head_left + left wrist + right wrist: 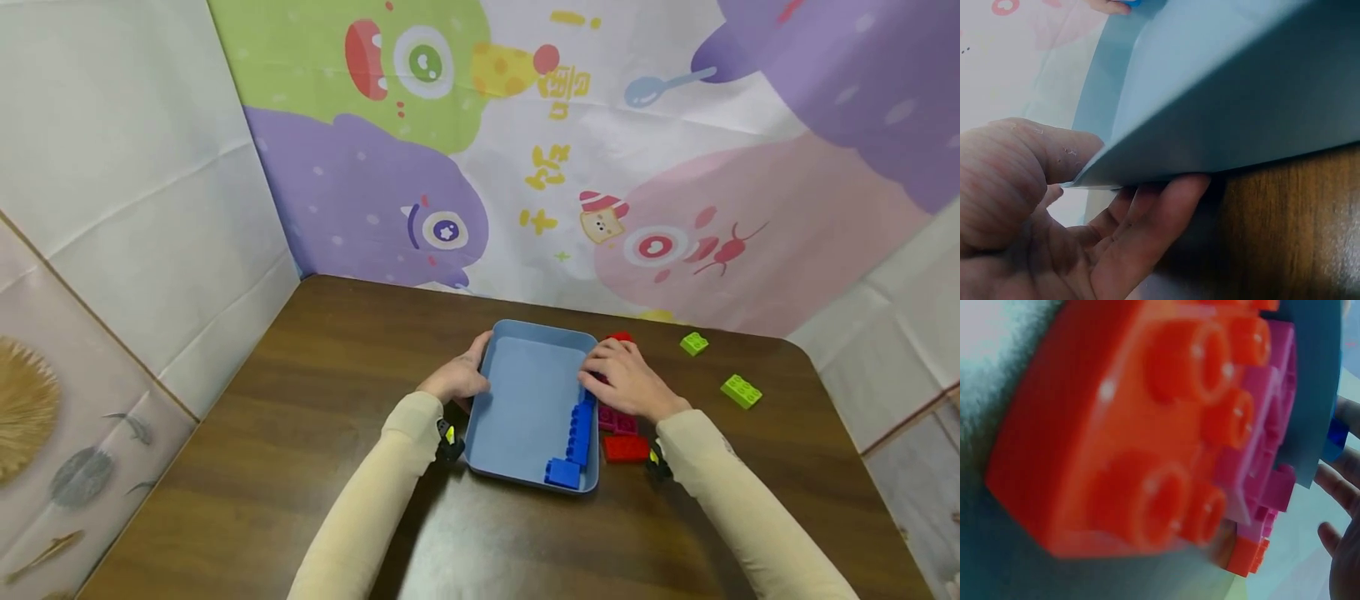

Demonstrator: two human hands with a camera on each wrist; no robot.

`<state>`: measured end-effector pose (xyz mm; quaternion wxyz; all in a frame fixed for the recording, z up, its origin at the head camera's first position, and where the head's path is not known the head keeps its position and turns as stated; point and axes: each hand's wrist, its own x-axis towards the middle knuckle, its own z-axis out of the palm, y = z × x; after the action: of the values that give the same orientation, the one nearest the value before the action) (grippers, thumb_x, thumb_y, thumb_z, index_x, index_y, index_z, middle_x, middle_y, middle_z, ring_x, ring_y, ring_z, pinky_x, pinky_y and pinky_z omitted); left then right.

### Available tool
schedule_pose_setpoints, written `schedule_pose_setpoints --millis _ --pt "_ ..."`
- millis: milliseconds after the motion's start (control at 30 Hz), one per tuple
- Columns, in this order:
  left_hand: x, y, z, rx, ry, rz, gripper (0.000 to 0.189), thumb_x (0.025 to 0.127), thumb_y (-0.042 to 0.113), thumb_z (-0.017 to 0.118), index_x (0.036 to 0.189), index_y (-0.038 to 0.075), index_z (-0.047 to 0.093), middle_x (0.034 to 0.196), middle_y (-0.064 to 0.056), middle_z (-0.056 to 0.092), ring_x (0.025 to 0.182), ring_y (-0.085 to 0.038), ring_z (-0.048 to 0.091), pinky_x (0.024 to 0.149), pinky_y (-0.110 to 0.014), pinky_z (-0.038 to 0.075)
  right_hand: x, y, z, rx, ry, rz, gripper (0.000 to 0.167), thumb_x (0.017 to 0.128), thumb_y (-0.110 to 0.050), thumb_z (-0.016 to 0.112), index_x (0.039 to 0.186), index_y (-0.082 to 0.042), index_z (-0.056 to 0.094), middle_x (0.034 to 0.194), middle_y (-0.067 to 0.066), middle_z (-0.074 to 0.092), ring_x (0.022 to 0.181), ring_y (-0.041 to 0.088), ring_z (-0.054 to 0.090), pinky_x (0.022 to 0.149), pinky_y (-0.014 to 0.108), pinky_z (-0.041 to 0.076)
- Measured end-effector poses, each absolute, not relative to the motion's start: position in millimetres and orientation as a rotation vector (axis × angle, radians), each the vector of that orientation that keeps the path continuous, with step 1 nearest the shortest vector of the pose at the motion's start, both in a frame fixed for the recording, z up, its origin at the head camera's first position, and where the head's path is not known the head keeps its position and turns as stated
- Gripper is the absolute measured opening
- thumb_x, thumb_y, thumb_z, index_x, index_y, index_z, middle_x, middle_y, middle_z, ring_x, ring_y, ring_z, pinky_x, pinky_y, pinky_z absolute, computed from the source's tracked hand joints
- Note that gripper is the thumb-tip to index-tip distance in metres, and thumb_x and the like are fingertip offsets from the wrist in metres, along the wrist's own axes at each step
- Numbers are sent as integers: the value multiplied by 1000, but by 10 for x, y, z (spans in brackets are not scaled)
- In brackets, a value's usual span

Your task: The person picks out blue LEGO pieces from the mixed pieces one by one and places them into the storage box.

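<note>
A blue-grey rectangular tray [517,400] lies on the table. My left hand [459,377] grips its left wall, the thumb over the rim and fingers underneath, as the left wrist view shows. Inside, blue building bricks [580,433] line the right wall, with another blue brick [562,473] at the near right corner. Over the right rim, my right hand [626,379] pinches a blue brick [1337,434], mostly hidden by its fingers. Just outside the tray on the right are magenta bricks [618,422] and a red brick [626,450], partly beneath the right hand and wrist.
Two lime-green bricks, one farther back [693,343] and one nearer [742,391], sit on the right of the brown table [300,467]. Another red brick [621,337] shows behind the right hand. A cartoon-printed cloth [540,275] hangs at the table's back edge.
</note>
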<state>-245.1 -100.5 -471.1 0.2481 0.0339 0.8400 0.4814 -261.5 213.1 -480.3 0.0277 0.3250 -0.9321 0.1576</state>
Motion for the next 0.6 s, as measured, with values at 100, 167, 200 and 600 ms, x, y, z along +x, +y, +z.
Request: schedule_pose_setpoints --millis 100,167,200,600 --pt "-2454 -1011 -4715 94 2298 1309 97 92 -5 55 165 34 4 162 -27 26 123 -53 56 75 -57 60 -2605 2099 -4826 1001 -2891 461 31 98 -36 60 106 -14 80 115 10 71 122 33 52 110 64 28" --pt "-2458 -1006 -4715 92 2300 1299 96 92 -5 55 164 34 5 162 -28 27 124 -53 56 75 -57 60 -2597 2089 -4847 1006 -2902 442 32 98 -38 60 106 -14 80 116 10 71 122 32 52 111 64 27" --pt "-2460 -1004 -4716 90 2301 1294 96 92 -5 55 164 34 5 162 -28 27 124 -53 56 75 -57 60 -2593 2085 -4858 1011 -2904 433 32 98 -38 60 106 -14 80 116 10 71 122 32 52 110 64 27" --pt "-2527 -962 -4732 100 2278 1289 98 90 -8 54 164 32 4 165 -24 22 126 -52 54 70 -55 61 -2551 2105 -4948 1002 -2866 419 31 97 -39 63 103 -15 80 112 8 72 121 32 52 111 62 27"
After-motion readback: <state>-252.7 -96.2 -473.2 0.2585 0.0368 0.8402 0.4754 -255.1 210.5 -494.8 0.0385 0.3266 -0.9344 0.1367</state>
